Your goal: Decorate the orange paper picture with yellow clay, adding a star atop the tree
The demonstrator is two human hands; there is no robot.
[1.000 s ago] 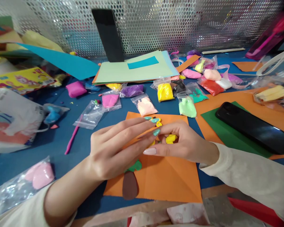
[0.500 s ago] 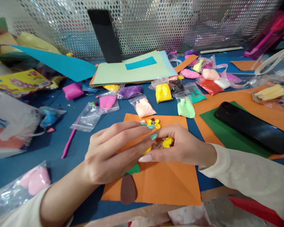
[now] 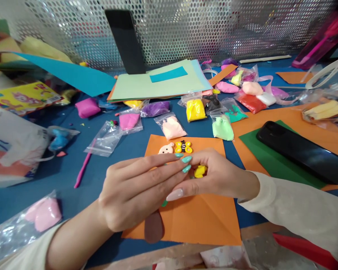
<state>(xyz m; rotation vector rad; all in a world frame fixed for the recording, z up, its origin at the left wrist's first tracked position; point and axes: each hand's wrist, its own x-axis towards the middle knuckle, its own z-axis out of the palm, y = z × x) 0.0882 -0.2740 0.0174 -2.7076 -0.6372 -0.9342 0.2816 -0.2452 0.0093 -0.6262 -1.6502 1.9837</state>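
Head feed: from afar, I look forward and down.
Near: left hand (image 3: 133,191), right hand (image 3: 215,175).
Far: metal mesh (image 3: 199,33).

Near the front edge of the worktop (image 3: 98,168) lies a sheet (image 3: 197,221) bearing a butterfly (image 3: 183,146); a paper stack (image 3: 160,85) lies toward the back edge, a phone (image 3: 301,152) toward the right.

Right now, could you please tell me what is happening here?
A person works with both hands over an orange sheet. The right hand has a yellow lump in its grip; the left hand is stretched out beside it, hiding whatever is beneath. Beyond the hands lie a pale dotted piece and a yellow-and-black winged figure, with a brown piece at the sheet's near edge.
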